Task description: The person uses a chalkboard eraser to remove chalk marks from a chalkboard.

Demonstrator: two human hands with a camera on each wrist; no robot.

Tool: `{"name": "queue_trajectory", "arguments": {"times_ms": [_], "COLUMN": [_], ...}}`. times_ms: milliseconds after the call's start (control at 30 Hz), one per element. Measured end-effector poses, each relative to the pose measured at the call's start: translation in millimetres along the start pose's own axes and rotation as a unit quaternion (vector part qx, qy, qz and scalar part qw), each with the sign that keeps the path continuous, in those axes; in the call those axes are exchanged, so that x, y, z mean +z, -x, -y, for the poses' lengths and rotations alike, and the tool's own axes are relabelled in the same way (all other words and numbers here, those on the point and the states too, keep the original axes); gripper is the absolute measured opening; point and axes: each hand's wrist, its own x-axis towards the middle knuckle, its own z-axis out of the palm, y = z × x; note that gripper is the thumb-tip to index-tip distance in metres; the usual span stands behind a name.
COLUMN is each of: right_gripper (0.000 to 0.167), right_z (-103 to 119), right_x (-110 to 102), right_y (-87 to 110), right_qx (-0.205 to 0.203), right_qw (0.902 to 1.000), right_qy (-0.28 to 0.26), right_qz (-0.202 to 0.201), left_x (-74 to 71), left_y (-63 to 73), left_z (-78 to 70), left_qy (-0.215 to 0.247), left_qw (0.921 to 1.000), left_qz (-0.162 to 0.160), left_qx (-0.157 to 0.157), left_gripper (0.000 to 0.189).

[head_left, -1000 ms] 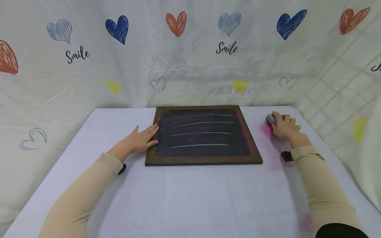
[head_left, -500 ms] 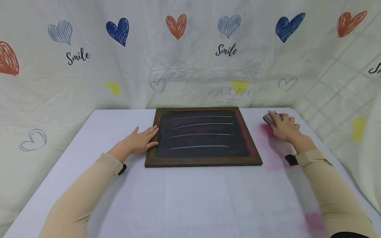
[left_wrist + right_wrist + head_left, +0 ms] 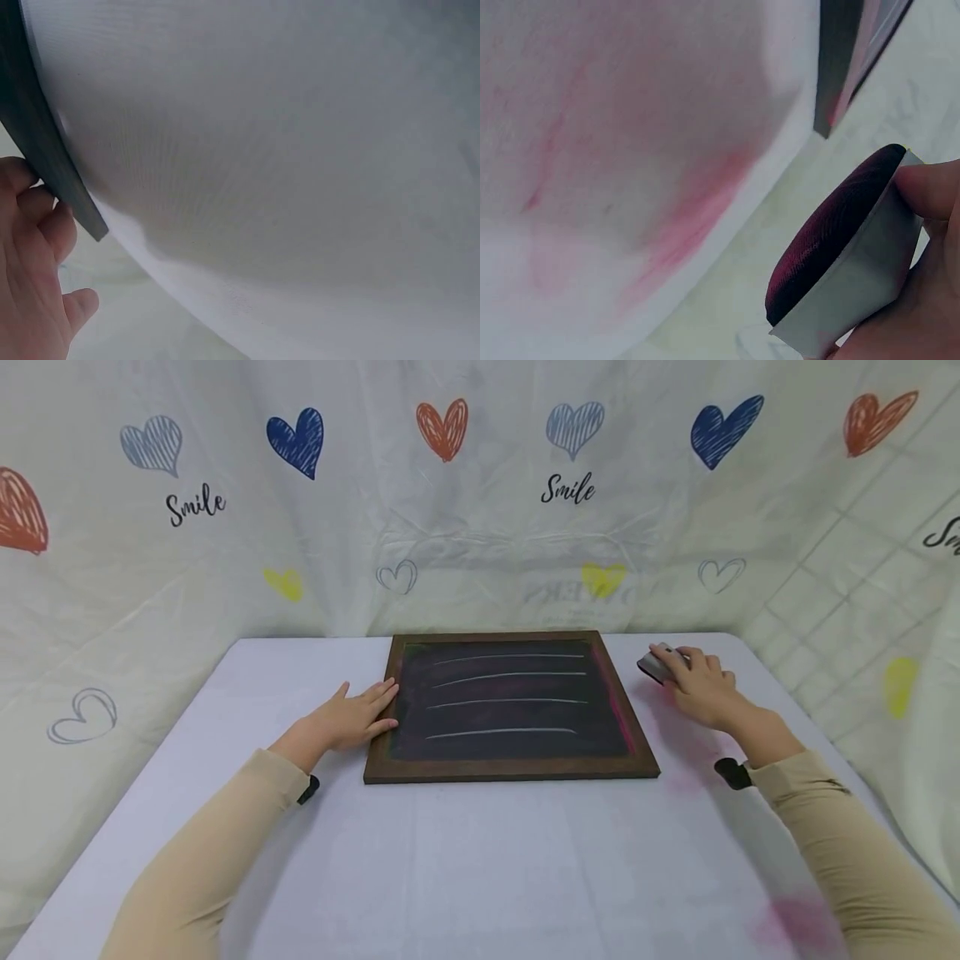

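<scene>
Beige sleeve point(image 3: 217, 843) at left; its left hand point(image 3: 341, 721) rests with fingers straight and parted, tips on the left edge of a brown frame point(image 3: 517, 769). Directly right of that touch lies the chalkboard point(image 3: 495, 717), flat on a white tabletop point(image 3: 465, 860), four pale chalk lines point(image 3: 510, 674) across it. Beyond the frame's right side, a grey-backed eraser point(image 3: 662, 664), dark face turned down, is held just above the tabletop near a pink smudge point(image 3: 694, 221), pinched between thumb and fingers of the right hand point(image 3: 703, 692).
</scene>
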Motion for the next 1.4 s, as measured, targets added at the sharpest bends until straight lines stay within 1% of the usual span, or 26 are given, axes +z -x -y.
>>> {"name": "queue_trajectory", "arguments": {"times_ms": [167, 267, 333, 533, 700, 867, 1033, 1100, 1267, 1400], "right_gripper": [0.055, 0.054, 0.054, 0.057, 0.060, 0.062, 0.061, 0.061, 0.060, 0.059], "right_z": [18.7, 28.8, 34.9, 51.8, 60.8, 62.2, 63.6, 64.9, 69.2, 72.3], "right_x": [2.9, 6.6, 9.2, 13.4, 19.0, 27.3, 34.2, 36.3, 37.6, 36.8], "right_y": [2.8, 6.2, 8.8, 17.7, 22.1, 28.2, 31.6, 31.4, 30.2, 28.0], "right_qx": [-0.039, -0.072, -0.099, -0.162, -0.215, -0.239, -0.264, -0.273, -0.274, -0.271], "right_qw": [0.9991, 0.9971, 0.9947, 0.9869, 0.9765, 0.9711, 0.9645, 0.9620, 0.9607, 0.9611], "right_qy": [0.010, 0.015, 0.016, -0.003, -0.006, 0.004, 0.002, 0.006, 0.013, 0.014], "right_qz": [-0.008, -0.017, -0.022, 0.000, -0.005, 0.005, 0.000, 0.008, 0.043, 0.053], "left_x": [0.1, -0.1, 0.4, 0.9, -0.1, -0.2, 0.2, 0.0, -1.2, -2.5], "left_y": [1.1, 1.2, 1.1, 1.1, 2.2, 3.4, 4.9, 5.0, 3.9, 3.5], "left_z": [0.5, -0.1, -0.5, -0.8, -1.7, -3.7, -5.4, -5.8, -6.2, -6.7], "left_qy": [0.002, 0.005, 0.006, 0.005, 0.002, 0.005, 0.008, 0.007, -0.010, -0.017], "left_qw": [1.0000, 1.0000, 1.0000, 1.0000, 1.0000, 1.0000, 1.0000, 1.0000, 0.9999, 0.9998], "left_qz": [-0.006, -0.006, -0.006, -0.006, -0.005, 0.000, 0.001, 0.001, 0.001, 0.002], "left_qx": [0.000, -0.001, -0.002, -0.003, -0.005, -0.004, -0.004, -0.004, -0.005, -0.006], "left_gripper": [0.075, 0.076, 0.077, 0.077, 0.077, 0.076, 0.077, 0.077, 0.077, 0.077]}}
